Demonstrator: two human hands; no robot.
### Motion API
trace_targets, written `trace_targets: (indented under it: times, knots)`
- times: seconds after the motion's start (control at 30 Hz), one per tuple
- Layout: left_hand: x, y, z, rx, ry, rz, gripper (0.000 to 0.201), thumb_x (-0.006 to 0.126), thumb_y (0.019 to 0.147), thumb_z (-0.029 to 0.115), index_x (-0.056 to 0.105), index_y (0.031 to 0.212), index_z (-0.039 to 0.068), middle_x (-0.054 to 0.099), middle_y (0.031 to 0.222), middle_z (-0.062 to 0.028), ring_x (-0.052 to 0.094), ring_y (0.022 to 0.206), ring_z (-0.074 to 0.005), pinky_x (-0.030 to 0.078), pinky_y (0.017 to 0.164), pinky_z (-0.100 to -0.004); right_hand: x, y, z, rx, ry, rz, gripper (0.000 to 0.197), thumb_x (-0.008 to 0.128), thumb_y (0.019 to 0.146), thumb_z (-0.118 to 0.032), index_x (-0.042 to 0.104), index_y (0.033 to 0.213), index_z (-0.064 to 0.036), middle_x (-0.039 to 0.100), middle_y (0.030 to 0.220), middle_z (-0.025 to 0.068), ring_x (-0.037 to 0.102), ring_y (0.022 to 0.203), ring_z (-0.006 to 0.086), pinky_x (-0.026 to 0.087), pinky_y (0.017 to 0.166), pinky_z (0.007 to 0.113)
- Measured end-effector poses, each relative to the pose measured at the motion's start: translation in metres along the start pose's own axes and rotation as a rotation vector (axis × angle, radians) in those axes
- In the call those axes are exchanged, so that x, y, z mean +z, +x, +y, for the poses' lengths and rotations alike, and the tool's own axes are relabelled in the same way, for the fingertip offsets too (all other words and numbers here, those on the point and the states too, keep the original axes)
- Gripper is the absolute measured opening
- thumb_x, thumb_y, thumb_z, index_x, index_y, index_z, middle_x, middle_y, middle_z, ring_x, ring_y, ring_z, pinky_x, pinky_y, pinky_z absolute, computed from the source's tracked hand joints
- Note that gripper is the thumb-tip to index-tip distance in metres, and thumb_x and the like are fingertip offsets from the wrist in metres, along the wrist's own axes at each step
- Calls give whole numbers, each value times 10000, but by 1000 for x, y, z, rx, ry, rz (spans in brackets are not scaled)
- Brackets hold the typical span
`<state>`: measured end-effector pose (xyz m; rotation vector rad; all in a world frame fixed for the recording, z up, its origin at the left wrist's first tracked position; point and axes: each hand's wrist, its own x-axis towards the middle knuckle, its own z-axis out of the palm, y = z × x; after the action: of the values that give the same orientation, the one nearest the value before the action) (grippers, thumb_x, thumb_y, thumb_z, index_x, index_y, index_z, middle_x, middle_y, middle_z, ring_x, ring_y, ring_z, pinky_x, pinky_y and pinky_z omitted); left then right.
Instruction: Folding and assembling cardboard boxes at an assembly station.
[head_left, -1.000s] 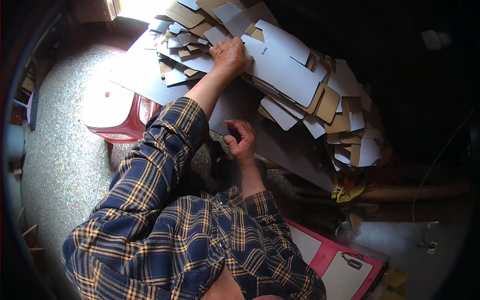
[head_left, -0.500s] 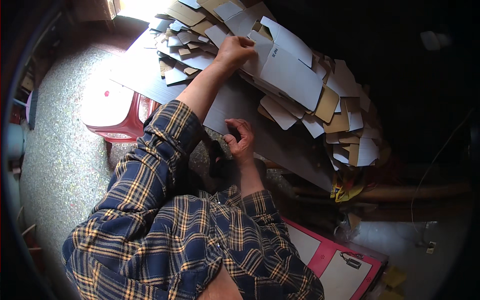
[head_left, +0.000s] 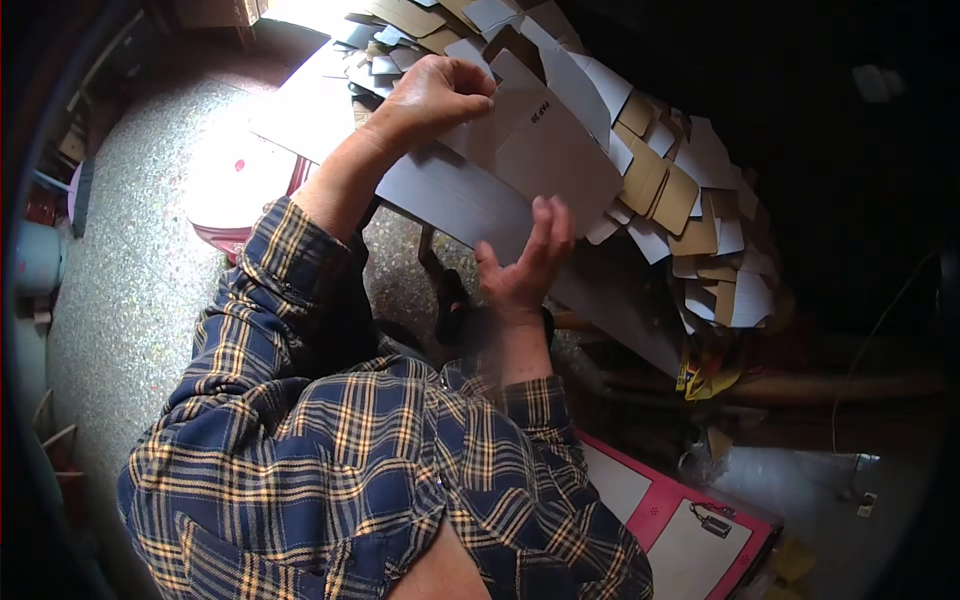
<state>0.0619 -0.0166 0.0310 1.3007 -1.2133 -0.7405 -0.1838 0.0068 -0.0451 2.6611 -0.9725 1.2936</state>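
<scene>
Now pinching the flat white box (head_left: 560, 150) by one end, in the tight grip of the left hand (head_left: 435, 95), over the grey table (head_left: 450, 195) and alongside the heap of cardboard (head_left: 705, 160). Holding out the right hand (head_left: 525, 272) with a wide grip and spread fingers (head_left: 560, 225), close to the box's near edge; can't tell whether touching.
</scene>
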Motion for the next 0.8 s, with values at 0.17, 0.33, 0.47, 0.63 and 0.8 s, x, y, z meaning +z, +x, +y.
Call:
trace_targets:
  times: [0.17,0.33,0.47,0.63,0.8]
  knots:
    - [16,-21,20,68,-21,-61,131,663,815,43,676,932,-15,673,837,-17,616,776,-68,513,716,-224,-4,29,7,7,-54,8,1009,733,737,-532,222,1495,-105,239,1480,258,264,1347,464,244,1085,581]
    - [36,-49,44,291,254,-42,130,663,765,21,665,894,8,666,785,-78,651,712,-135,529,663,-272,-6,43,0,-69,-69,16,1037,669,766,-630,182,1506,-91,228,1487,266,250,1358,474,226,1098,580]
    - [46,-60,61,480,359,-11,118,671,746,8,635,855,37,644,759,-88,653,696,-210,527,632,-317,-30,55,-5,-17,216,60,1059,767,732,-454,158,1504,-60,236,1497,246,255,1374,444,244,1113,533]
    - [43,-85,89,670,505,60,151,695,714,32,593,821,64,592,719,-72,610,698,-250,498,595,-359,-70,81,-30,-12,226,14,878,775,687,-118,331,1442,-50,452,1378,169,405,1254,331,365,1045,445]
    - [45,-87,96,760,622,-25,116,694,750,63,593,807,73,564,710,-66,589,701,-235,489,589,-347,-72,75,-15,196,545,131,298,769,691,-62,562,905,-76,573,899,50,575,851,186,472,781,307]
